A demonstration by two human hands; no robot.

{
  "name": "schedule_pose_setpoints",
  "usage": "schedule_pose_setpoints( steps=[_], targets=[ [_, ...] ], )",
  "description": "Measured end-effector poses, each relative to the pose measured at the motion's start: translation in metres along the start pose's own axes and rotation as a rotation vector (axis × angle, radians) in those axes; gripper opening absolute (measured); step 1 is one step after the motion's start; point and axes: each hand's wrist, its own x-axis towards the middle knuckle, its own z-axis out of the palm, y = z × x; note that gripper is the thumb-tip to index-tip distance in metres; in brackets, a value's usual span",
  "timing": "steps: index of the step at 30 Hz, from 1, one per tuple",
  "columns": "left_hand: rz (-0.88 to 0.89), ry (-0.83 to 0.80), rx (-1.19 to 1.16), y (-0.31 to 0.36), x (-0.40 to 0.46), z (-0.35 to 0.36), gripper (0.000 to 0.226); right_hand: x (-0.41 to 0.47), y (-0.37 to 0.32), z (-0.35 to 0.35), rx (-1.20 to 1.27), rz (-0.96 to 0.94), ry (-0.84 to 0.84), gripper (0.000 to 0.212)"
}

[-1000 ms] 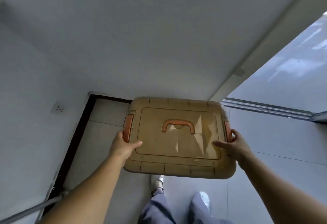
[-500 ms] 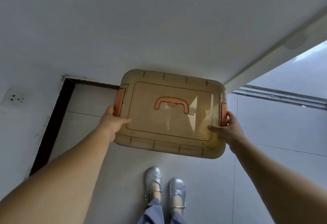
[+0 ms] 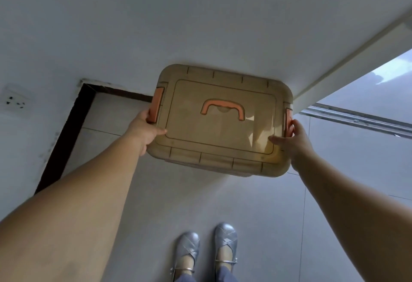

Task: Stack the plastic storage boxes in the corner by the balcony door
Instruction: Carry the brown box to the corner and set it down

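Tan plastic storage box [image 3: 220, 123] between both hands, left hand [image 3: 145, 131] and right hand [image 3: 294, 139] gripping its ends

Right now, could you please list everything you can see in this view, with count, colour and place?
storage box: one, translucent tan, orange handle and latches, held in the corner
wall socket: one, white, left wall
skirting: dark, along the left wall
door track: one, metal, right
floor: grey tiles
shoes: two, silver, bottom
left hand: grips the box's left side
right hand: grips the right side
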Motion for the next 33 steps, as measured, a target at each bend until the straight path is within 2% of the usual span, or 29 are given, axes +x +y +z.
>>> schedule_pose_setpoints(
  steps=[5,8,11,28,33],
  targets=[
    [0.033,0.136,0.001,-0.005,0.0,0.001,0.066,-0.01,0.001,0.013,-0.051,-0.021,0.153,0.077],
    [0.074,0.218,-0.001,-0.009,-0.004,0.008,0.059,-0.018,0.004,0.016,-0.106,-0.033,0.174,0.068],
    [0.107,0.218,0.024,-0.016,-0.007,0.01,0.059,-0.024,0.011,0.021,-0.108,-0.03,0.145,0.06],
    [0.142,0.251,0.037,-0.048,-0.016,0.003,0.065,-0.036,0.015,0.025,-0.172,-0.019,0.149,0.064],
    [0.126,0.23,0.157,-0.046,-0.016,0.003,0.068,-0.037,0.014,0.024,-0.22,-0.013,0.132,0.063]
  ],
)
